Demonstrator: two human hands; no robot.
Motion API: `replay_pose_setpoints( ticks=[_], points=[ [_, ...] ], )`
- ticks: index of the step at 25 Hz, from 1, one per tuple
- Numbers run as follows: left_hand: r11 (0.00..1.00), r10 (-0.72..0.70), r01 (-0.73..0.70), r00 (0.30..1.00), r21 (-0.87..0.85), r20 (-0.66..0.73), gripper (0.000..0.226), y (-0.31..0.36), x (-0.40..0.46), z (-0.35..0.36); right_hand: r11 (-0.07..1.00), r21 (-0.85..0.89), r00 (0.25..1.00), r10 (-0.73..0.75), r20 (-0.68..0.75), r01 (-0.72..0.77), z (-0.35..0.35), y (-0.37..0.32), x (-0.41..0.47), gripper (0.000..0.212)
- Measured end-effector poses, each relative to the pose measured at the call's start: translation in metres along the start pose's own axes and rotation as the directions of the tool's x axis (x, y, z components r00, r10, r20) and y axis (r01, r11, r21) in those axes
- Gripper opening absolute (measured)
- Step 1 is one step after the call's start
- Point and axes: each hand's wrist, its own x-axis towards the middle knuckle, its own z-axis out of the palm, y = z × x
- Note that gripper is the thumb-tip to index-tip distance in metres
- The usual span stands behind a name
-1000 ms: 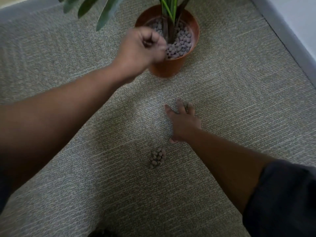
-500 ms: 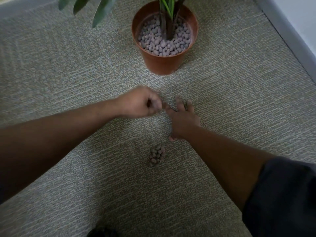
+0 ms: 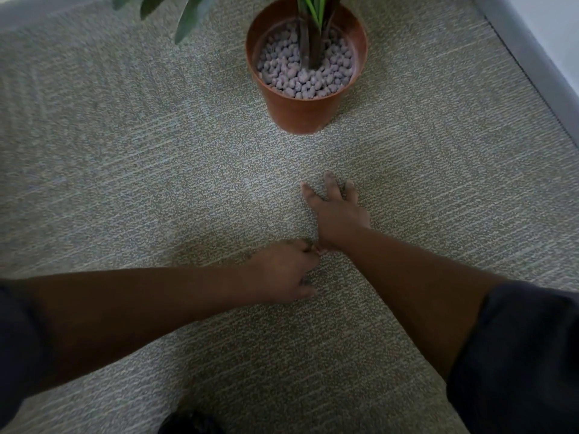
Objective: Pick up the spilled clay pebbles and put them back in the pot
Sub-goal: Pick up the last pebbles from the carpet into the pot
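Note:
A terracotta pot [image 3: 300,117] stands on the carpet at the top centre, filled with grey-brown clay pebbles [image 3: 300,78] around a green plant stem [image 3: 313,32]. My left hand [image 3: 282,272] is down on the carpet below the pot, with its fingers curled over the small pile of spilled pebbles. The pile is almost fully hidden; a dark bit of the spilled pebbles [image 3: 306,280] shows between the fingers. My right hand [image 3: 336,211] rests flat on the carpet just above the left, fingers spread and holding nothing.
Grey-green carpet [image 3: 125,151] covers the floor. A grey baseboard [image 3: 532,61] and a white wall run along the right edge. Plant leaves [image 3: 191,14] hang over the top left. A dark object [image 3: 188,424] sits at the bottom edge.
My left hand came back from over the pot, passed the right hand's fingertips and dropped onto the spilled pile, which it now covers. The right hand stayed flat on the carpet.

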Motion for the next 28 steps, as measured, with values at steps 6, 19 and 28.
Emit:
replay_pose_setpoints(
  ticks=[6,19,28],
  points=[
    [0.992,-0.019,0.009,0.997,-0.125,-0.081,0.025,0.005,0.009,0.001,1.000,0.014,1.000,-0.010,-0.030,0.011,0.005,0.002,0.004,0.126],
    [0.961,-0.108,0.062,0.981,-0.269,-0.160,0.011,-0.005,0.014,-0.007,1.000,0.023,1.000,-0.001,-0.018,0.002,0.007,0.004,0.009,0.129],
    [0.764,-0.287,0.025,0.908,-0.645,-0.305,0.016,-0.030,0.005,-0.134,1.000,0.011,1.000,-0.006,0.005,0.006,0.003,0.002,0.005,0.141]
  ],
)
